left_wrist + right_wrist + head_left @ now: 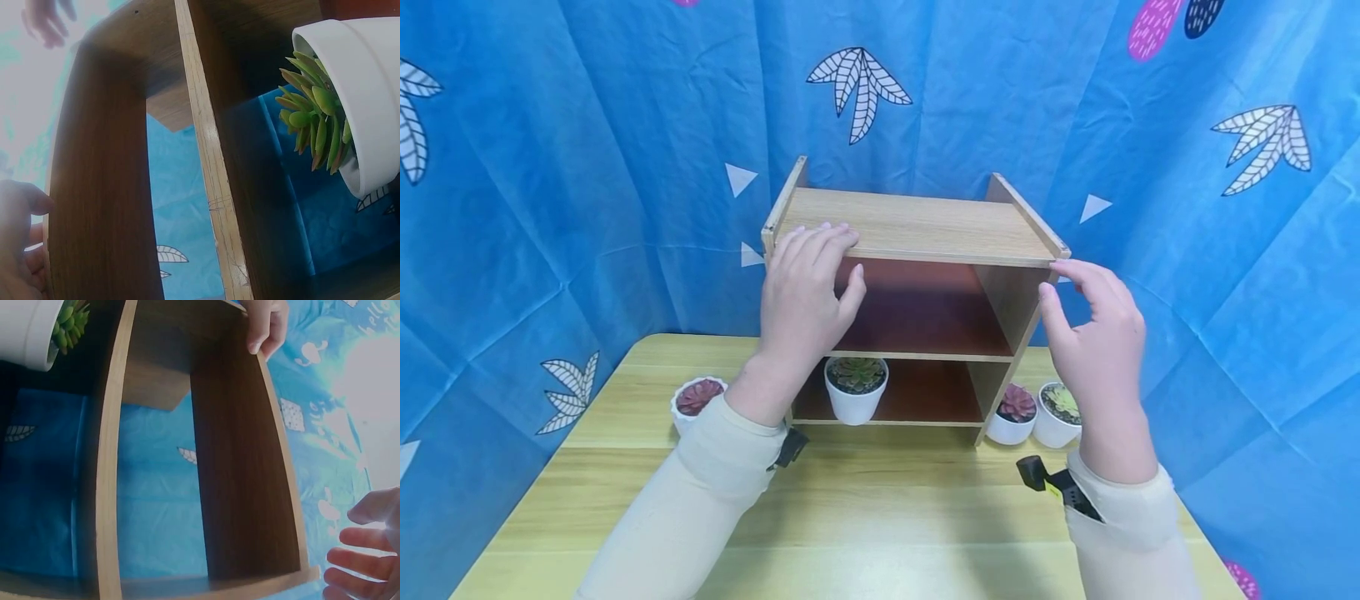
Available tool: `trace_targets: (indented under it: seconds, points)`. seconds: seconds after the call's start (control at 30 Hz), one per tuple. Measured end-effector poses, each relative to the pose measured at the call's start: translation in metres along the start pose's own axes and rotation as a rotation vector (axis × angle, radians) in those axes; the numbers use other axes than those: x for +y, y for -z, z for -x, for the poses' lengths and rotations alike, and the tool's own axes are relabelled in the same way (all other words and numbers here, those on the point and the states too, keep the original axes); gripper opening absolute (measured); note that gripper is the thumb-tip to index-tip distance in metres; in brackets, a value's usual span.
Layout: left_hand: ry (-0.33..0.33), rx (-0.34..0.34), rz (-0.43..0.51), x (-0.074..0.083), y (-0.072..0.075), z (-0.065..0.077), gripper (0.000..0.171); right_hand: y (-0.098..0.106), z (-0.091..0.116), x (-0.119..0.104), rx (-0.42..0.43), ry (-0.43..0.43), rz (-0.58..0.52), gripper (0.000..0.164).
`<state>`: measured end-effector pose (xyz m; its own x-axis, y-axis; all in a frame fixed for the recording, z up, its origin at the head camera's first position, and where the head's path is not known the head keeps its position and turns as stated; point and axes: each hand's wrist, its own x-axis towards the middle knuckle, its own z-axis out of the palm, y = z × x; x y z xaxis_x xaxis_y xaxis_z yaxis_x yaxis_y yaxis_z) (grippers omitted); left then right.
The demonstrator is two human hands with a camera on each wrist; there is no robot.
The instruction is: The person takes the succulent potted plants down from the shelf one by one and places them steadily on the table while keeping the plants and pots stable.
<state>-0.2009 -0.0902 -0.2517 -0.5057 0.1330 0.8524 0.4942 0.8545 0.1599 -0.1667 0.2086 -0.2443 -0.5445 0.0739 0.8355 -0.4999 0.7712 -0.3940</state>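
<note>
A wooden shelf unit (925,225) stands on the table with its front toward me. My left hand (801,292) is at the left of its top board, fingers over the front edge and thumb just below. In the right wrist view, the left hand (269,322) straddles that edge between thumb and fingers. Beside the top right corner is my right hand (1101,333), fingers spread; the right wrist view shows these fingers (362,559) apart from the wood. On the lowest shelf, toward the left, sits a green succulent in a white pot (855,406).
Left of the unit, a dark red succulent (698,397) in a white pot is partly behind my sleeve. At the right stand a reddish succulent (1017,403) and a pale green one (1060,402), both in white pots. A blue patterned curtain (670,167) hangs behind the table (880,517).
</note>
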Motion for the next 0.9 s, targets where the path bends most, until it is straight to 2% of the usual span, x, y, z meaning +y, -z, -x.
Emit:
trace_targets:
  seconds: [0.3,0.47,0.9]
  points:
    - [0.001,-0.009,-0.002,0.001,0.000,0.000,0.038,-0.012,-0.006,-0.013,-0.020,0.100,-0.042,0.030]
    - [-0.001,0.002,-0.004,0.000,0.001,-0.001,0.037,-0.021,-0.011,-0.017,-0.045,0.166,-0.026,0.030]
    - [0.004,-0.007,-0.005,0.001,0.000,0.000,0.038,-0.035,-0.018,-0.018,-0.034,0.199,-0.065,0.028]
